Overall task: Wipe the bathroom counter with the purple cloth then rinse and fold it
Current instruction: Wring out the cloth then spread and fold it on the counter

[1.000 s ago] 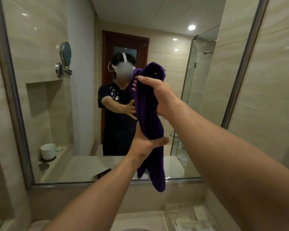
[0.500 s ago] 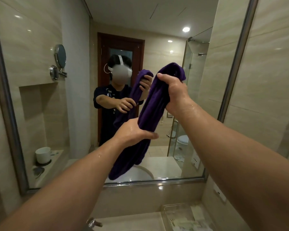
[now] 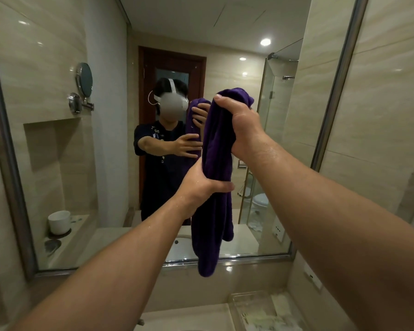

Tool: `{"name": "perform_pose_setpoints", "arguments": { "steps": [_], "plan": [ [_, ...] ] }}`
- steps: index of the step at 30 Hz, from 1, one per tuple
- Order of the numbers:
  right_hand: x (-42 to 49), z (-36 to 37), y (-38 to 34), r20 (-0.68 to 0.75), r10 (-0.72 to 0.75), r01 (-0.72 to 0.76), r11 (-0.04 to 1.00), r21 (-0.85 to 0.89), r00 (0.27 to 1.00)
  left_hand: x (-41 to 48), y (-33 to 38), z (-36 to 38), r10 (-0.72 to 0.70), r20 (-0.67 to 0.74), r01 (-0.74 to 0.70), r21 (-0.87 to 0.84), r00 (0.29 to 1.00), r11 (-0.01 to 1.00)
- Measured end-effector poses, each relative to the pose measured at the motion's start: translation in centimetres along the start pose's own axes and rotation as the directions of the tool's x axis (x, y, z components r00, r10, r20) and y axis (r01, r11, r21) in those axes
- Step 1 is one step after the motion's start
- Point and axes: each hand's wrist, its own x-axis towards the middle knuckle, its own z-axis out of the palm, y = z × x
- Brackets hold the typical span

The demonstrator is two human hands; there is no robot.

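**Cloth swings back to hang straight**

Now the purple cloth (image 3: 216, 149) hangs straight down. Half a second ago it slanted down to the left. The left hand (image 3: 201, 185) has moved right with it and now sits right under the right hand (image 3: 239, 125).

The right hand is up high. Its fingers and thumb wrap tight around the top of the cloth, and a bit of cloth pokes out above them. The left hand grabs the cloth in the middle, with the thumb across the near side and the fingers behind. The bottom end of the cloth dangles loose below the left hand. It touches nothing.

Both arms reach out far from the body and look wet. The cloth is up in the air, in front of the big mirror (image 3: 105, 115) and above the counter (image 3: 189, 316). A clear tray (image 3: 251, 306) sits on the right side of the counter. In the mirror, a white cup (image 3: 59, 222) stands far to the left.
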Motion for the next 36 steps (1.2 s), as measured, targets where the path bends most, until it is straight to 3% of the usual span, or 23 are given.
{"name": "perform_pose_setpoints", "arguments": {
  "steps": [6,9,14,17,20,23,26,29,33,36],
  "plan": [
    [-5.2,-1.2,-2.3,-0.129,-0.114,0.119,0.992,0.03,0.985,1.0,1.6,-1.6,-0.061,-0.059,0.07,0.162,0.996,0.984],
    [-5.9,-3.9,-2.3,-0.137,-0.079,0.077,0.997,-0.017,0.987,2.3,2.7,-3.6,-0.08,-0.141,0.102,0.16,0.987,0.982],
    [-7.0,-5.1,-0.1,-0.227,-0.043,0.054,0.998,0.042,0.973,5.4,6.1,-5.4,-0.015,-0.265,0.035,0.071,0.964,0.997],
    [-7.9,-4.8,2.2,-0.225,0.046,-0.051,0.999,-0.018,0.973,6.1,8.5,-5.2,0.026,-0.228,-0.009,0.074,0.973,0.997],
    [-9.3,-4.0,4.2,-0.147,0.264,-0.283,0.951,-0.125,0.953,5.8,10.7,-4.7,0.028,-0.147,-0.015,0.086,0.989,0.996],
    [-10.0,-3.2,6.1,-0.019,0.343,-0.342,0.932,-0.122,0.939,5.7,11.6,-4.2,0.042,-0.103,-0.032,0.1,0.994,0.995],
    [-10.6,-2.0,7.5,0.09,0.348,-0.354,0.932,0.072,0.933,5.4,11.6,-3.7,0.054,-0.101,-0.048,0.059,0.993,0.997],
    [-11.1,-0.8,8.2,0.231,0.352,-0.412,0.859,0.305,0.907,5.2,11.2,-3.5,0.071,-0.111,-0.074,-0.029,0.991,0.997],
    [-12.5,1.0,8.7,0.452,0.338,-0.528,0.746,0.407,0.826,4.8,11.1,-3.6,0.056,-0.103,-0.07,-0.136,0.993,0.988],
    [-12.8,1.7,8.4,0.438,0.312,-0.514,0.706,0.486,0.843,4.8,11.3,-3.8,0.071,-0.103,-0.085,-0.138,0.992,0.987]
  ]
}}
